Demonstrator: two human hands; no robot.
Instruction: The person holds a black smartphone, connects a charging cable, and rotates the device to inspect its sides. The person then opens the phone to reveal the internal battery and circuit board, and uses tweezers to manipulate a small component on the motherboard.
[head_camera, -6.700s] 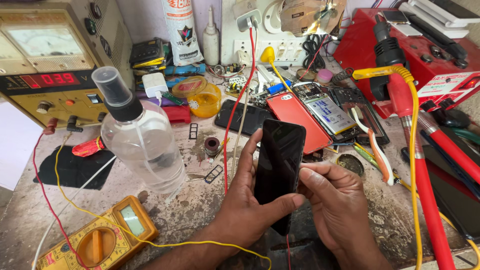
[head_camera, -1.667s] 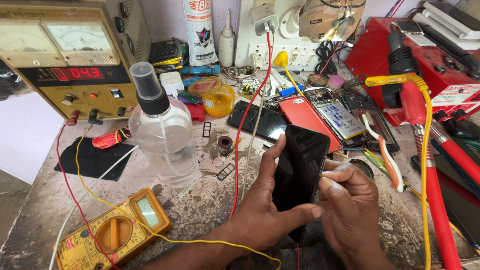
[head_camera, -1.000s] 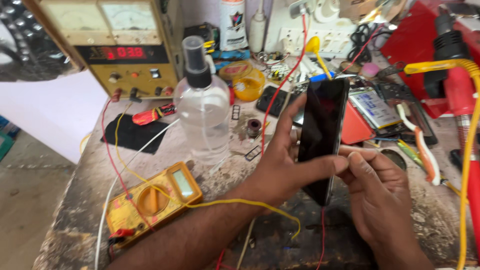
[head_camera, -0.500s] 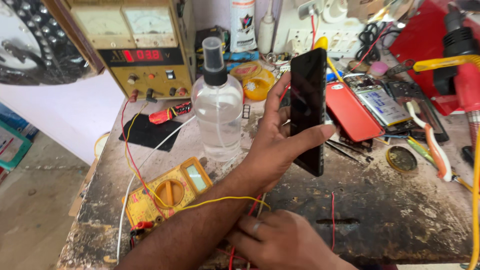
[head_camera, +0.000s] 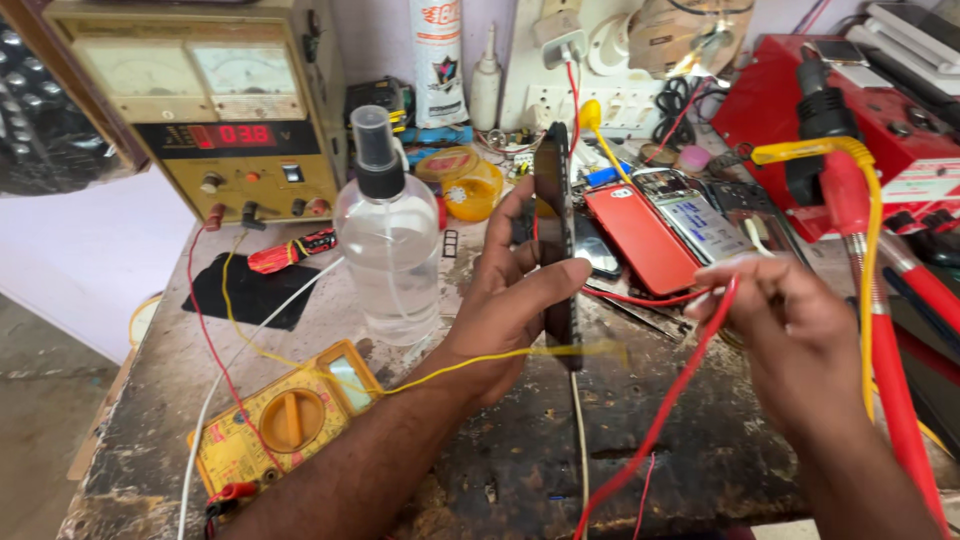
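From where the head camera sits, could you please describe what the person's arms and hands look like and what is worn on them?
Both arms are bare as far as the frame shows. The left hand and forearm carry no sleeve, glove, watch or bracelet. The right hand is likewise ungloved, with a bare wrist and forearm. No rings are visible on the fingers that show, though the right hand is somewhat blurred.

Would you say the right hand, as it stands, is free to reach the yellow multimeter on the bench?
Probably not easily. The right hand pinches a red wire, and the left hand, holding the phone upright, lies across its path to the yellow multimeter.
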